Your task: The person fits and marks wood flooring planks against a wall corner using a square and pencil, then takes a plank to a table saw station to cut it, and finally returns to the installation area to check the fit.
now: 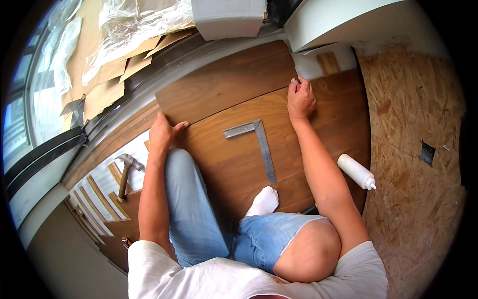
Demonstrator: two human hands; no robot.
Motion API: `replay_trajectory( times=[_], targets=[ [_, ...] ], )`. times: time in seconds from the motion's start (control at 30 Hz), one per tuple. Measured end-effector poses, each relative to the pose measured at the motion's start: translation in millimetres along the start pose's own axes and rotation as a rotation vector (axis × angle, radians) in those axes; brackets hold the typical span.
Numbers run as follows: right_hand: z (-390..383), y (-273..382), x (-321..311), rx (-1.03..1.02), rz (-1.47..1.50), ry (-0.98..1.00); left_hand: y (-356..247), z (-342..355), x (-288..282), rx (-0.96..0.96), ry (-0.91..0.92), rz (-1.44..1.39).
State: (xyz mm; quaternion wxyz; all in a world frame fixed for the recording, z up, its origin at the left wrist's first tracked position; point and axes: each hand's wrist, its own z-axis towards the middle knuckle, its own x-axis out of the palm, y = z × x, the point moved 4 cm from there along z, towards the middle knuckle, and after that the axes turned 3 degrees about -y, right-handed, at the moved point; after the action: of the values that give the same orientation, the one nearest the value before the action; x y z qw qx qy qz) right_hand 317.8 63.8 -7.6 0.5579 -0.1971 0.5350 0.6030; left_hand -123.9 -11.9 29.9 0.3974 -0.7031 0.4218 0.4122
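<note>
A loose brown floor plank (229, 79) lies along the far side of the laid wooden floor (219, 149), a thin seam between them. At its near left corner is my left hand (164, 132), the fingers on the plank's end and the thumb spread along the seam. My right hand (302, 101) rests by the plank's right end, its fingers pinched on a small red object (298, 86). Most of that object is hidden, so its kind does not show. Between my arms a metal try square (264, 144) lies flat on the floor.
A claw hammer (125, 174) lies left of my left forearm, near wood strips (99, 199) on white underlay. Right of my right forearm lies a white squeeze bottle (356, 171). Bare chipboard (408, 124) covers the right side. Cardboard (107, 87) and a white box (229, 20) are at the back.
</note>
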Motion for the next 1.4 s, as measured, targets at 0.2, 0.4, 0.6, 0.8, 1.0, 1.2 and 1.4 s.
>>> replay_trajectory(
  times=[0.2, 0.4, 0.6, 0.8, 1.0, 1.2, 1.4],
  targets=[
    [-1.6, -0.3, 2.4, -0.001, -0.005, -0.005, -4.8, 2.1, -6.6, -0.009, 0.079, 0.041],
    [-0.9, -5.8, 2.9, -0.007, 0.001, 0.006, -81.4, 6.5, -22.3, 0.068, -0.195, 0.341],
    [-1.8, -4.2, -0.1, -0.045, 0.042, -0.008, -154.2, 69.3, 29.1, 0.518, -0.469, 0.053],
    [-1.3, -4.0, 1.0, -0.014, 0.054, 0.011, -156.8, 72.2, 42.1, 0.484, -0.492, -0.005],
    [-3.2, -0.3, -1.9, 0.023, 0.070, 0.030, -155.7, 71.7, 40.3, 0.478, -0.501, 0.007],
    [-3.7, -6.2, 0.9, 0.004, 0.070, 0.016, -157.7, 67.6, 39.4, 0.506, -0.550, -0.008],
    [-3.2, -5.4, 0.2, 0.006, 0.081, 0.024, -157.4, 62.3, 37.2, 0.511, -0.556, -0.068]
  ],
)
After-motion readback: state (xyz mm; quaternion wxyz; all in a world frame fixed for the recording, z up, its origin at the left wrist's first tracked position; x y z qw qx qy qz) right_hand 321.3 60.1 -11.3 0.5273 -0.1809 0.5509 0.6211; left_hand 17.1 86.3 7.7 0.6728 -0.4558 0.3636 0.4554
